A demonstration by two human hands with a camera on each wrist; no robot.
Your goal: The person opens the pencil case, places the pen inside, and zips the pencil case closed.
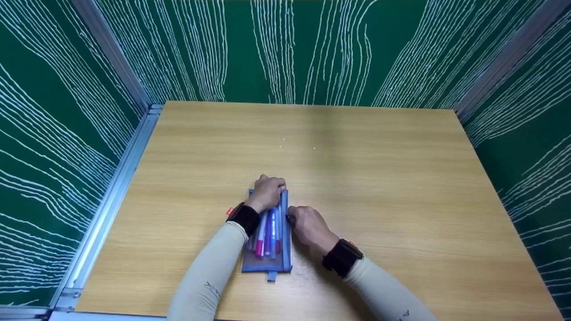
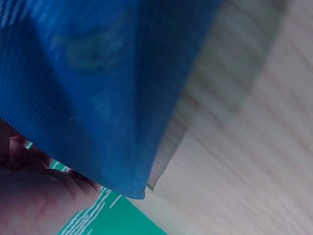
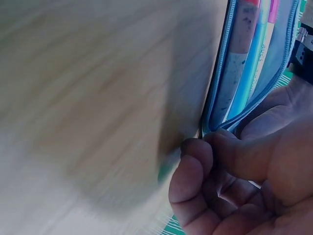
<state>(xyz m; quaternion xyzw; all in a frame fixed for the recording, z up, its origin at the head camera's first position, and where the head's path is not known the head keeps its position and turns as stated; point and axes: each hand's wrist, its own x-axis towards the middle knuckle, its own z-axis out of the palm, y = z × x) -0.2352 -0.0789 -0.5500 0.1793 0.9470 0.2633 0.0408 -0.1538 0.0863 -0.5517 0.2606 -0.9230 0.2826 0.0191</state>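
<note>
A blue mesh pencil case (image 1: 250, 264) lies lengthwise on the table, with several pens (image 1: 267, 240) inside. My left hand (image 1: 267, 191) grips its far end. The left wrist view shows the blue side of the case (image 2: 102, 98) close up, with the left thumb and fingers (image 2: 39, 196) at its edge. On the right side of the case, my right hand (image 1: 310, 225) pinches the zipper where its two tracks meet; the pull itself is hidden by the fingertips. Beyond that point the zipper (image 3: 264, 102) gapes, and pens (image 3: 244, 78) show between the tracks.
The wooden table (image 1: 379, 178) has a few tiny white specks (image 1: 314, 148) beyond the hands. Green walls (image 1: 303, 53) with white wavy lines stand behind and on both sides, with a metal frame rail (image 1: 111, 191) along the left edge.
</note>
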